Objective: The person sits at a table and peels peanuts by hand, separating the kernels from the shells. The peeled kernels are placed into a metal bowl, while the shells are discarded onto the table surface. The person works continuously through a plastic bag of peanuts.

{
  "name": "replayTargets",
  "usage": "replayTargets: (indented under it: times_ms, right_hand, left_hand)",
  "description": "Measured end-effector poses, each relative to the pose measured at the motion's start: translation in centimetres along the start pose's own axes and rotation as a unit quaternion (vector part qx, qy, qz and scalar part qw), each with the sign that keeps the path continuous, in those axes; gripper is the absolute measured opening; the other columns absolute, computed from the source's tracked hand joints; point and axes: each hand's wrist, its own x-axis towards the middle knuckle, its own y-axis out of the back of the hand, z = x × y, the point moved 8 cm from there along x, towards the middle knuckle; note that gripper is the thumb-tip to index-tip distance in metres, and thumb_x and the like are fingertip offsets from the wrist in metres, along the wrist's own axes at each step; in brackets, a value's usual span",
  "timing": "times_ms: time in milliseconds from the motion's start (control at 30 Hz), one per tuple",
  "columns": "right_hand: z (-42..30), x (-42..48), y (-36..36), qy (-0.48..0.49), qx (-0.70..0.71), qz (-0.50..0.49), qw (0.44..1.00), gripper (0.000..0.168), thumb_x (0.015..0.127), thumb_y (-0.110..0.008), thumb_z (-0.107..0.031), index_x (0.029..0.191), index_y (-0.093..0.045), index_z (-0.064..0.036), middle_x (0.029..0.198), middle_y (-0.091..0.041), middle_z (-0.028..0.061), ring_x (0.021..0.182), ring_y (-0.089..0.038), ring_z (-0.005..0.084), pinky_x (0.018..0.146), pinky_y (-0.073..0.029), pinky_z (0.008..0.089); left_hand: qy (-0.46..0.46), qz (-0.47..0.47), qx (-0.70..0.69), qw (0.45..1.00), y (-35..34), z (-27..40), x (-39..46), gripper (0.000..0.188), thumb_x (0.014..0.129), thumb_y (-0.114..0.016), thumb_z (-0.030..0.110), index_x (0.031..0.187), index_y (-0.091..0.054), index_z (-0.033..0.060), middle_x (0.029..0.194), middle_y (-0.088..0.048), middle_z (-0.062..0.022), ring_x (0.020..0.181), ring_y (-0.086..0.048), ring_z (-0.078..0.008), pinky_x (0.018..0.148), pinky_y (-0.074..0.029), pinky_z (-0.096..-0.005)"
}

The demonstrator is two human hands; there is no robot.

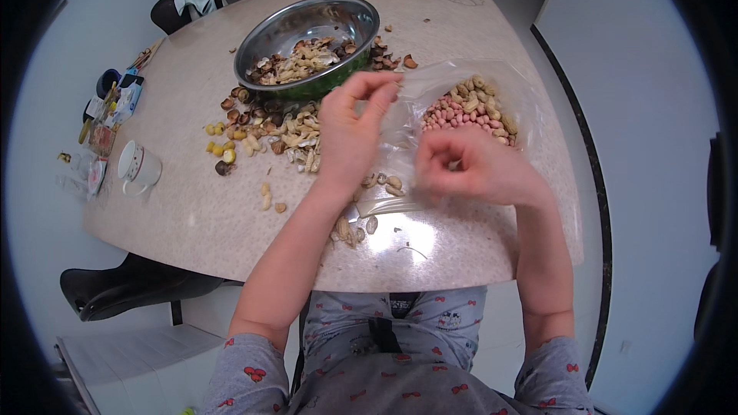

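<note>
A clear plastic bag (522, 89) lies on the table, holding shelled pink peanuts (455, 112) and unshelled peanuts (475, 89). My left hand (354, 127) is at the bag's left side, thumb and forefinger pinched on its edge film. Over the bag's near part hovers my right hand (478, 164), blurred, with curled fingers; whether it holds anything is hidden. Peanut shells (302, 132) are heaped left of my left hand. A few whole peanuts (346, 231) lie below my hands, close to the bag's near edge.
Behind the heap stands a steel bowl (305, 6) with shells inside. Brown nutshells (233, 115) and yellow pieces (229, 155) lie left of the shell heap. A white mug (139, 166) and several packages (127, 98) stand along the left edge. A black chair (138, 285) is below left.
</note>
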Motion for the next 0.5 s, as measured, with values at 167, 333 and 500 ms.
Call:
replayTargets:
  times_ms: [167, 333, 500]
  right_hand:
    - [-1.0, 0.1, -3.7, -0.023, -0.125, -0.099, 0.987, 0.015, 0.091, -0.074, -0.017, 0.091, -0.067, -0.005, 0.076, -0.068, -0.0023, 0.069, -0.063, 0.0068, 0.068, -0.05, 0.0272]
    - [-0.2, -0.2, -1.5, 0.003, -0.078, -0.012, 0.997, 0.014, 0.088, -0.069, -0.014, 0.096, -0.068, -0.003, 0.074, -0.071, 0.0053, 0.069, -0.067, 0.0149, 0.069, -0.053, 0.0316]
    - [-0.1, -0.2, 2.5, 0.011, -0.091, 0.172, 0.981, 0.014, 0.089, -0.071, -0.014, 0.098, -0.069, -0.004, 0.082, -0.073, 0.0052, 0.074, -0.069, 0.0141, 0.072, -0.054, 0.0313]
  left_hand:
    - [-0.06, 0.113, -0.032, 0.991, 4.5, 1.6, 0.7, 0.016, 0.103, -0.066, 0.013, 0.111, -0.072, 0.0007, 0.099, -0.071, -0.0022, 0.094, -0.061, -0.009, 0.087, -0.048, -0.0258]
    - [-0.055, 0.116, 0.019, 0.992, 6.6, 1.7, 1.0, 0.015, 0.103, -0.056, 0.007, 0.108, -0.068, 0.001, 0.104, -0.066, -0.0026, 0.103, -0.058, -0.0108, 0.096, -0.044, -0.0269]
    - [-0.091, 0.128, 0.115, 0.981, 7.1, 1.4, 1.1, 0.018, 0.097, -0.054, 0.007, 0.107, -0.068, 0.0022, 0.098, -0.068, -0.0047, 0.09, -0.061, -0.016, 0.086, -0.048, -0.0308]
